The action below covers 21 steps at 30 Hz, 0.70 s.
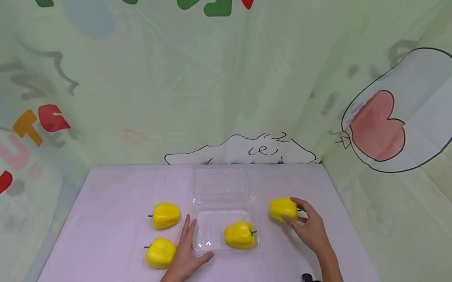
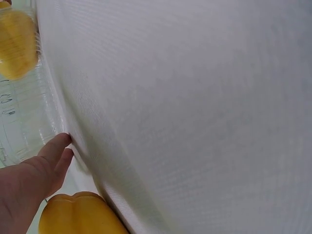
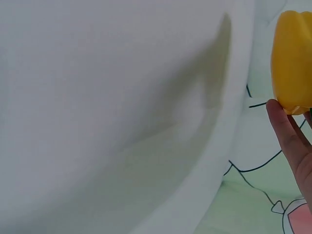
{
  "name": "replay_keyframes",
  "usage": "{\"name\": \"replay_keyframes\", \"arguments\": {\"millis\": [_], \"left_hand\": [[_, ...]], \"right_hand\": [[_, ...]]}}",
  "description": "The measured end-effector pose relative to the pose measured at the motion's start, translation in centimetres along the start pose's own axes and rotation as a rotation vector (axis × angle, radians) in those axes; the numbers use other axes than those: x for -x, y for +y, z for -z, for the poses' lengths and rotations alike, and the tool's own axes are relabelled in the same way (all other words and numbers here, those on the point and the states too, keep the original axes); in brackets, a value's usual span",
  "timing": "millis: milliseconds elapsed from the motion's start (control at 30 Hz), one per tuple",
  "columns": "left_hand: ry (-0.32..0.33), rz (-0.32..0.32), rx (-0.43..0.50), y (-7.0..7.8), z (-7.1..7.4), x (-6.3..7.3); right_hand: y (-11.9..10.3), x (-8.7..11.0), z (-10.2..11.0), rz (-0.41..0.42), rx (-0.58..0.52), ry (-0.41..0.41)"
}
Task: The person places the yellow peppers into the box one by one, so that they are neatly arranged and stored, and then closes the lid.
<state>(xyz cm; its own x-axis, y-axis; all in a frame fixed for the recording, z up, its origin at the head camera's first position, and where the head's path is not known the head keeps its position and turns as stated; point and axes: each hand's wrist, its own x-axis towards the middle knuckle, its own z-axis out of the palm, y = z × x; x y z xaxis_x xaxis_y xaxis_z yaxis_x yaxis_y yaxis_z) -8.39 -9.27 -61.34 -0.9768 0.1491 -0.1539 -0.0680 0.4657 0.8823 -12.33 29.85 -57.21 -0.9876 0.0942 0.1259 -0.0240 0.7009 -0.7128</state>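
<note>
Beside the container (image 1: 209,231), a yellow pepper (image 1: 282,208) might be dropped, pinched only endwise by the right hand (image 1: 312,230); the left hand (image 1: 186,255) is spread.

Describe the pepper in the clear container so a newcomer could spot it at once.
On the pale table stands a clear, open plastic container. In its near right corner lies a yellow pepper, stem pointing right. It is the only pepper inside the container.

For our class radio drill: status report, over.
Right grip holds yellow pepper. Left grip beside clear container. Another pepper inside. Lid back, opening unobstructed.
</note>
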Motion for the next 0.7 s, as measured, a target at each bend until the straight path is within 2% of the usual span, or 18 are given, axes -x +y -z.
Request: {"name": "replay_keyframes", "arguments": {"millis": [367, 700], "left_hand": [[0.005, -0.023, 0.003, 0.1, 0.0, 0.2], [0.002, -0.006, 0.008, 0.0, -0.1, 0.2]], "right_hand": [[-2.5, -0.2, 0.0, 0.064, -0.034, -0.009], [-4.0, -0.4, -1.7, 0.103, -0.08, -0.021]]}}
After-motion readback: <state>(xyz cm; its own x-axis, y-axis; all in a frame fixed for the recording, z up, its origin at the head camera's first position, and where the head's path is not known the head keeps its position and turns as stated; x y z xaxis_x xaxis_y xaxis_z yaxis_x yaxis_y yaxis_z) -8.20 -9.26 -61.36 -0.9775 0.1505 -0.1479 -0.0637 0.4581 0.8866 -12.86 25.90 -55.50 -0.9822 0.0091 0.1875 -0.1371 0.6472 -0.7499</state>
